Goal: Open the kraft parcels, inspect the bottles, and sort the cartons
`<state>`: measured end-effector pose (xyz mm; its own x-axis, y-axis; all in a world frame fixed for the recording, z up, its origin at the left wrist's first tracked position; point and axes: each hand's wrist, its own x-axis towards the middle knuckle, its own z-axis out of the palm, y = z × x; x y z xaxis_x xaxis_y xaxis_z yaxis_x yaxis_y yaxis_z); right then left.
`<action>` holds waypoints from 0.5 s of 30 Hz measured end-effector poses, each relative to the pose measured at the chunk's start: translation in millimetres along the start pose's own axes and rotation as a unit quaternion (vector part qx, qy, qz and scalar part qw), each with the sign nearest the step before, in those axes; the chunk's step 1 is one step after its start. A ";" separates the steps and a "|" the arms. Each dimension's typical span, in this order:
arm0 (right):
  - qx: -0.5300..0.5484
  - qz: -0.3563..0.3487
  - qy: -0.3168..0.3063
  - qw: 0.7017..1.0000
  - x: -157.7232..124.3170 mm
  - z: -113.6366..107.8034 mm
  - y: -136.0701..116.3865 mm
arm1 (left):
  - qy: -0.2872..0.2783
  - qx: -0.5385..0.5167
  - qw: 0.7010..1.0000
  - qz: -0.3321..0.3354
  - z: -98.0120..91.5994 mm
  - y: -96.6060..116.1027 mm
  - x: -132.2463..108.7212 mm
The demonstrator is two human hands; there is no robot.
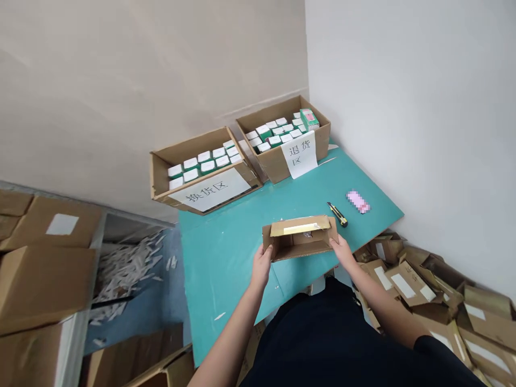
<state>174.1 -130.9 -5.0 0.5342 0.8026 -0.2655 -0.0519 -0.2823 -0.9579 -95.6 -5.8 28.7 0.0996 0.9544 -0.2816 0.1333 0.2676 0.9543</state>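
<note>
Left fingers [266, 253]: curling around one short end of an open brown corrugated cardboard box [300, 242], gripping it firmly.
Right fingers [335, 243]: clasping the opposite end, holding the box up over the tabletop (a pale strip is lying inside).
Nearby: a yellow-and-black box cutter [337, 214] and a blurred pink item [357, 202] are resting on the teal tabletop [229, 279].
Beyond: two open cardboard trays [278, 164] are holding white-topped green cartons [266, 131].
</note>
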 end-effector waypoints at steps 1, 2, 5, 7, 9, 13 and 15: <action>0.000 0.003 0.008 1.000 -10.8 1.0 0.3 | -0.013 0.005 1.000 0.003 -4.0 -1.0 -1.3; -0.002 0.007 0.017 1.000 -22.4 2.9 0.6 | -0.025 0.010 1.000 0.005 -8.4 -2.7 -2.5; -0.005 0.016 0.055 0.998 -60.9 12.9 3.6 | -0.059 0.030 0.998 0.003 -23.2 -11.9 -6.9; -0.004 0.026 0.084 0.996 -86.8 20.7 8.2 | -0.080 0.040 0.996 -0.005 -31.7 -19.0 -10.5; -0.002 0.043 0.115 0.992 -110.8 25.8 14.5 | -0.103 0.053 0.993 -0.011 -35.8 -24.5 -13.8; 0.015 0.067 0.189 0.980 -152.8 21.0 30.1 | -0.179 0.092 0.979 -0.016 -24.4 -25.6 -18.8; 0.033 0.070 0.235 0.969 -173.5 12.2 38.5 | -0.237 0.115 0.965 -0.012 -9.1 -22.6 -22.4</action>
<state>69.1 -274.6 2.9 0.8430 0.4260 -0.3284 -0.1965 -0.3244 -0.9253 -109.8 -32.1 14.3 0.5261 0.7659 -0.3695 0.3514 0.1999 0.9146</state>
